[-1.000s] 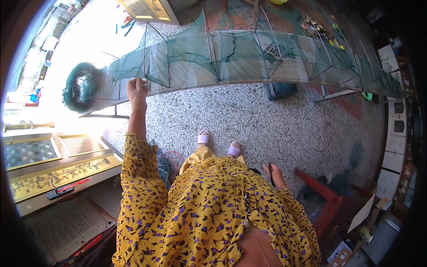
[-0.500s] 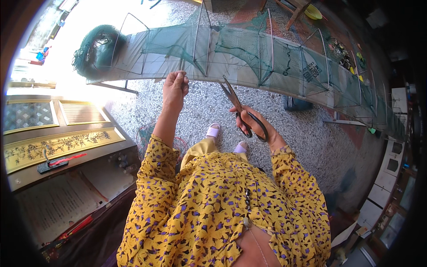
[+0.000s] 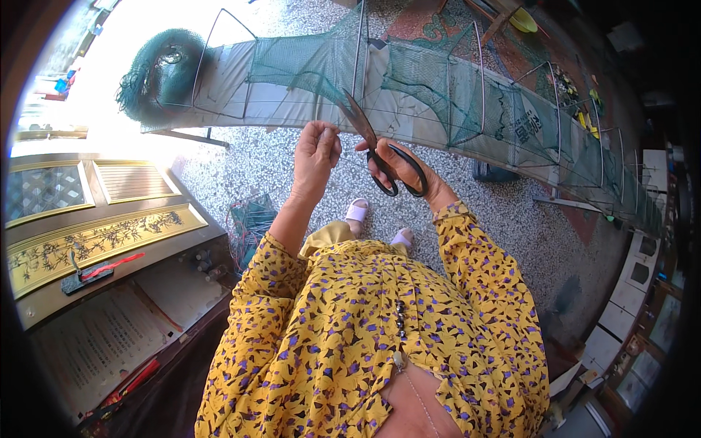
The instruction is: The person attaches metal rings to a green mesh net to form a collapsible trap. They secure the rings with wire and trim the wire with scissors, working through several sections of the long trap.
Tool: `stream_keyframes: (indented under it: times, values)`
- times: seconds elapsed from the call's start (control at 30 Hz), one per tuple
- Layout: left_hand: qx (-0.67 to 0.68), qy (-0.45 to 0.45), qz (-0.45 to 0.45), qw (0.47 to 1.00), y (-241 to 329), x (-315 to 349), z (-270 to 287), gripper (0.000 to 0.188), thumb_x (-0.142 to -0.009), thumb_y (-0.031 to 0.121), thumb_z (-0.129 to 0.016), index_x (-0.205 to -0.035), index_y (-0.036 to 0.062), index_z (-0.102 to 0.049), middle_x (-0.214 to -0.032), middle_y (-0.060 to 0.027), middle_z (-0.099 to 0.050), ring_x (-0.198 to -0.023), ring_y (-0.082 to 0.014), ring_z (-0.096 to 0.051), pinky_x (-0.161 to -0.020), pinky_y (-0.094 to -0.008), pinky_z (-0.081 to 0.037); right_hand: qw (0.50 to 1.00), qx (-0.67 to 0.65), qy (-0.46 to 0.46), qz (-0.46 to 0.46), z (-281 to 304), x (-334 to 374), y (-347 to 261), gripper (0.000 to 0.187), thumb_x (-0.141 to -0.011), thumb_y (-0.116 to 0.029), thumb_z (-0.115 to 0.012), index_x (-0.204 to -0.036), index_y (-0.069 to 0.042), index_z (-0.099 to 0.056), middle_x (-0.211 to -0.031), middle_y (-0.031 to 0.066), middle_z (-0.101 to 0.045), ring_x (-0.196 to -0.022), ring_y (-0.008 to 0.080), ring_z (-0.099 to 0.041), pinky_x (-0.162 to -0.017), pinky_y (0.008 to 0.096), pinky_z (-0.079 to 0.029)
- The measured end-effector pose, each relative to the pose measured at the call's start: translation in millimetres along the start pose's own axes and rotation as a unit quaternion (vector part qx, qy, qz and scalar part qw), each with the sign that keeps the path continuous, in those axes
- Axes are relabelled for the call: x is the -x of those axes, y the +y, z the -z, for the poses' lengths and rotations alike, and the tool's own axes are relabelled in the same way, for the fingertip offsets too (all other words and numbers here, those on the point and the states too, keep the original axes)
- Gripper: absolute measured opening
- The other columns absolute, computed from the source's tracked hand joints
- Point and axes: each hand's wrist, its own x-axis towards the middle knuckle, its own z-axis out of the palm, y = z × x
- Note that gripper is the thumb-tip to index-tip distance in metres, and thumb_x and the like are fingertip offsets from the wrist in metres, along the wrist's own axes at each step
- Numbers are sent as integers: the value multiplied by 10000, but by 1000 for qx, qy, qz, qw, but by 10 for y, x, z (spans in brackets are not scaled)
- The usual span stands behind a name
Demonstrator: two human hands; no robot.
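Black-handled scissors [image 3: 365, 131] are in my right hand [image 3: 405, 169], with the fingers through and around the loops. Their long dark blades point up and to the left, just beside my left hand [image 3: 317, 153]. That hand is closed in a pinch near the front edge of the long table; what it holds is too thin to make out. Beyond both hands, a green net [image 3: 307, 69] stretched on square metal frames lies along a pale sheet [image 3: 274, 109]. At its left end the netting is bunched into a thick dark green roll [image 3: 164, 77].
On my left stands a cabinet with a gold decorated panel [image 3: 109, 233] and a dark stand with a red strip [image 3: 87, 281]. A tangle of green netting [image 3: 252, 219] lies on the speckled floor [image 3: 431, 241]. Under the table sits a dark bag [image 3: 495, 173].
My left hand has shifted slightly right and down. The scissors have moved up and left, bringing the blades close to it. The view has turned a little, sliding the net rightward.
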Motion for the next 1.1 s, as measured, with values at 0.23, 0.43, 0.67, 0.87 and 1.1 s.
stream_keyframes:
  times: [0.23,0.43,0.67,0.87,1.1]
  values:
    - [-37,-14,-16,999,-169,112,-114,90,-918,135,-427,-889,59,-466,-629,27,-430,-474,-24,-321,-410,-156,-242,998,-40,37,34,-30,3,118,610,-813,-596,-429,-1065,-43,-487,-583,-57,-363,-452,27,-353,-389,178,-299]
    - [-16,-28,-20,999,-116,123,-97,87,-921,132,-420,-888,65,-464,-622,27,-425,-469,-23,-315,-411,-157,-232,996,18,79,32,-103,15,140,548,-831,-547,-449,-1044,-44,-494,-549,-82,-343,-428,-4,-275,-365,154,-213]
    - [1,-40,25,999,-120,181,-27,77,-919,144,-427,-883,84,-460,-646,23,-446,-479,-23,-340,-417,-154,-251,968,160,175,87,-160,90,316,396,-848,-416,-532,-991,-48,-554,-679,-24,-509,-604,50,-480,-532,197,-400]
    - [-15,-65,120,991,-342,233,115,90,-911,149,-447,-856,83,-472,-646,20,-446,-476,-20,-348,-397,-149,-253,932,206,297,-3,-162,732,950,362,-762,-386,-655,-921,-69,-580,-733,103,-602,-694,200,-596,-619,305,-446]
    - [-46,-197,220,954,-543,156,-343,103,-910,164,-448,-856,84,-486,-632,19,-457,-465,-33,-347,-400,-160,-268,787,141,499,-334,-328,2277,2293,443,-820,-452,-557,-905,-19,-525,-734,81,-555,-641,192,-527,-572,329,-398]
